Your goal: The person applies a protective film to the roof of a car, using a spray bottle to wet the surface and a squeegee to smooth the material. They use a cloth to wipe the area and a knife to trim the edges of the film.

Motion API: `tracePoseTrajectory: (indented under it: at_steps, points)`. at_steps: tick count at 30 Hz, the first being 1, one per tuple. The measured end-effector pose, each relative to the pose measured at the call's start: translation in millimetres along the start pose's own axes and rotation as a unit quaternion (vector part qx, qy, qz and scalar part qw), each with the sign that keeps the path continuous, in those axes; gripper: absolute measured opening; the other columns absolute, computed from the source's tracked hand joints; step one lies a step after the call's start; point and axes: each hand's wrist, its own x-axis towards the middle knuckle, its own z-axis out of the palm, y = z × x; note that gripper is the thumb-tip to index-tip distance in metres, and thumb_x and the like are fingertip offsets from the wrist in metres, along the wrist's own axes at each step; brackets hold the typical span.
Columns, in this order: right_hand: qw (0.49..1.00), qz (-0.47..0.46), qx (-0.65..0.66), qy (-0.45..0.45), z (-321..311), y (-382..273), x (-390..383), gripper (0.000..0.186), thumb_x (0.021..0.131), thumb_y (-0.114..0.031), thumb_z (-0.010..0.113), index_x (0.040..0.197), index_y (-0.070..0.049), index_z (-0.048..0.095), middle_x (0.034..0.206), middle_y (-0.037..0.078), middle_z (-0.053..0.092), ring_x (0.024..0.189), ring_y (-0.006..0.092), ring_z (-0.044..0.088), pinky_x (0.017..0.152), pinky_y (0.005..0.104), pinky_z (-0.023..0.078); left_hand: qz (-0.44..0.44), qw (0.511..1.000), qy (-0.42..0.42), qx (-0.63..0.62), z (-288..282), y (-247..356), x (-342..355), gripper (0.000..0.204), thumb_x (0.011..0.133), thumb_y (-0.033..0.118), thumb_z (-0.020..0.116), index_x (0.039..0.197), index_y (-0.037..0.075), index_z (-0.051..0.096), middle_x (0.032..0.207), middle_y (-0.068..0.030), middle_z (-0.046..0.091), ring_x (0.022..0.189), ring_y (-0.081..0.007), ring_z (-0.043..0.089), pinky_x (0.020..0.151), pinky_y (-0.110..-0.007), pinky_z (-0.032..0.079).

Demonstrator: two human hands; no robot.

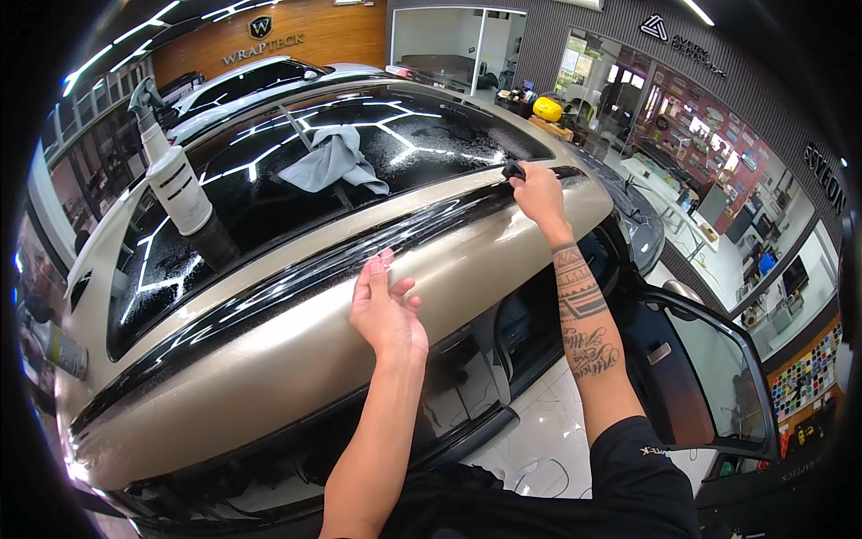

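Observation:
My left hand (384,310) is raised palm-up in front of the car roof's side, its thumb and fingertips drawn together. Something shiny shows at the fingertips, too small to make out. Farther right, my right hand (540,199) grips a small black tool (513,171) at the front end of a glossy black strip (296,292). This wet-looking strip runs along the edge of the bronze roof (467,274). On the dark glass roof (422,135), covered with droplets, lie a crumpled grey cloth (334,162) and a standing white spray bottle (177,184).
A second container (65,352) stands at the rear left of the car. The front door (696,368) hangs open at my right, above a pale tiled floor (543,440). Beyond the roof is a white car (242,85); a white table (682,211) stands at the right.

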Motion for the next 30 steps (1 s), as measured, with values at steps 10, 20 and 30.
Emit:
tracePoseTrajectory:
  at_steps: [10,20,30]
  points:
    - [0.996,-0.058,0.035,-0.051,-12,-28,8,0.032,0.078,-0.003,0.051,0.108,-0.012,0.059,0.098,0.021,0.062,0.094,0.0387,0.060,0.082,0.0458,0.047,-0.001,0.999,-0.049,-0.005,-10,0,1,0.023,0.095,0.022,0.053,0.114,0.010,0.052,0.116,-0.0029,0.062,0.062,-0.0088,0.051,0.050,-0.022,0.038]
    - [0.764,-0.241,0.121,-0.587,39,-189,49,0.033,0.075,-0.015,0.059,0.106,-0.009,0.066,0.090,0.003,0.063,0.079,0.0150,0.056,0.068,0.0319,0.047,-0.002,0.993,-0.118,-0.030,-22,-1,3,0.032,0.095,0.025,0.052,0.123,0.010,0.046,0.127,-0.0042,0.056,0.067,-0.0119,0.056,0.049,-0.022,0.042]
    - [0.597,-0.185,0.122,-0.771,58,-276,32,0.012,0.082,-0.019,0.060,0.090,-0.010,0.061,0.079,-0.001,0.058,0.072,0.0111,0.056,0.063,0.0304,0.050,-0.018,0.988,-0.151,-0.040,-23,-1,-3,0.042,0.095,0.028,0.052,0.129,0.005,0.041,0.130,-0.0034,0.054,0.073,-0.0118,0.054,0.056,-0.023,0.041]
